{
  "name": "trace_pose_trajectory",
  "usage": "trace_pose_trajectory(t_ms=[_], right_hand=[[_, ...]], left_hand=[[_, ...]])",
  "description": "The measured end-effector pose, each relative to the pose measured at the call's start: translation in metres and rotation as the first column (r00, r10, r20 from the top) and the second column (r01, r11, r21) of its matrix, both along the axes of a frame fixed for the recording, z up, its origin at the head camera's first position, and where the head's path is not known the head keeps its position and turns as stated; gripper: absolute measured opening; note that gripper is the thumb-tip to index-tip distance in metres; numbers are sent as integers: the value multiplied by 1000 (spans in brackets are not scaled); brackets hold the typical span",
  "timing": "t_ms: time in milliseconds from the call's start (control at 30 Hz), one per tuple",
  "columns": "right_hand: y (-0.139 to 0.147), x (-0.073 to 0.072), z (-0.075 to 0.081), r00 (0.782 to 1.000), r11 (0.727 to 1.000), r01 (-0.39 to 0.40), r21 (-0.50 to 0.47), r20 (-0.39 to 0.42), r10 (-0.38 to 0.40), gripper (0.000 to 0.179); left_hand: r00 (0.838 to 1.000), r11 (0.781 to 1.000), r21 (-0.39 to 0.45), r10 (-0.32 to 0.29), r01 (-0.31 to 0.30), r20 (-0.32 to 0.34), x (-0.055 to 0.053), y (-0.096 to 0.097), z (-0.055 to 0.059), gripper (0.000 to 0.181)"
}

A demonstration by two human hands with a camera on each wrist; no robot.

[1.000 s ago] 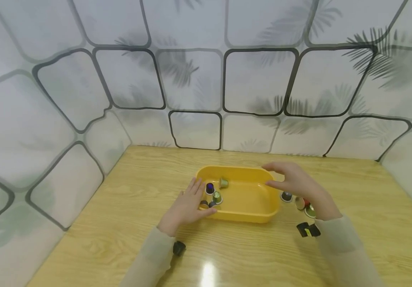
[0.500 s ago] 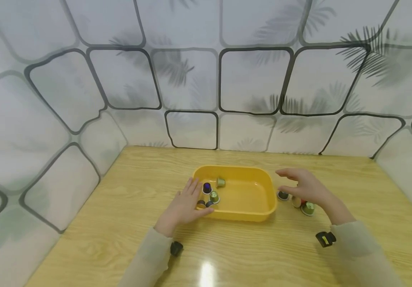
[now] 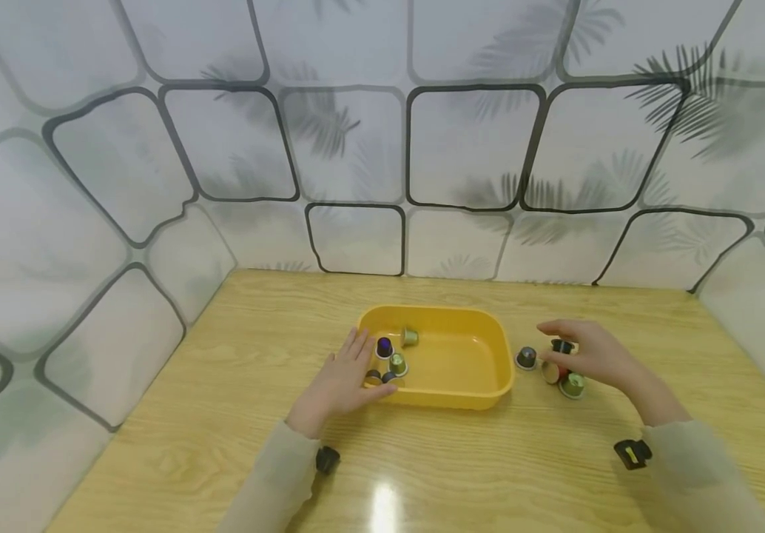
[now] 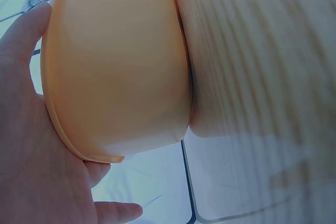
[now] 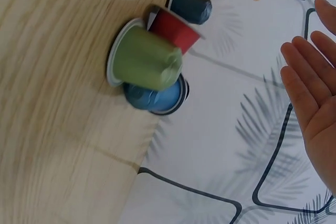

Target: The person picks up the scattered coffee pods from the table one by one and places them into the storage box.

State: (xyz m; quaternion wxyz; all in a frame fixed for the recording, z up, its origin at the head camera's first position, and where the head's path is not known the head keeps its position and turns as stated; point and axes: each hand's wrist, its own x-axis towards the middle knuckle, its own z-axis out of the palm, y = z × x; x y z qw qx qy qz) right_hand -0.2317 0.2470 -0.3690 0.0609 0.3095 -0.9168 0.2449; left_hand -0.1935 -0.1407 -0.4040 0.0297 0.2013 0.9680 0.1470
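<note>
My left hand rests on the left end of a yellow plastic tray, fingers straight along its rim. The left wrist view has the palm and thumb against the tray's outer wall. Inside, at the left end, several coffee capsules lie, among them a purple one and a green one. My right hand hovers right of the tray, holding nothing, over a cluster of capsules: a green one, a red one and a blue one. A dark capsule stands nearer the tray.
The wooden table reaches back to a pale wall with dark outlines and leaf shadows. A black strap piece hangs below the right sleeve; another sits by the left sleeve.
My right hand has moved right, from above the tray's right end to over the capsules beside it. The left hand stays on the tray; the capsules inside look unmoved.
</note>
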Motion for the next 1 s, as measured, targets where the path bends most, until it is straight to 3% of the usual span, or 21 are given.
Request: trace_pose_trajectory(t_ms=[300,633,1000], right_hand=[[19,5,-5,1000,1000,12,20,-7,-12,40],[22,7,-8,1000,997,11,79,-10,-10,37],[28,3,-20,993,984,-7,176,120,-15,35]], left_hand=[[1000,1000,8,-2,2,0,0,1,0,88],[1000,1000,17,0,0,0,0,0,1,88],[1000,1000,11,-3,3,1,0,0,0,88]])
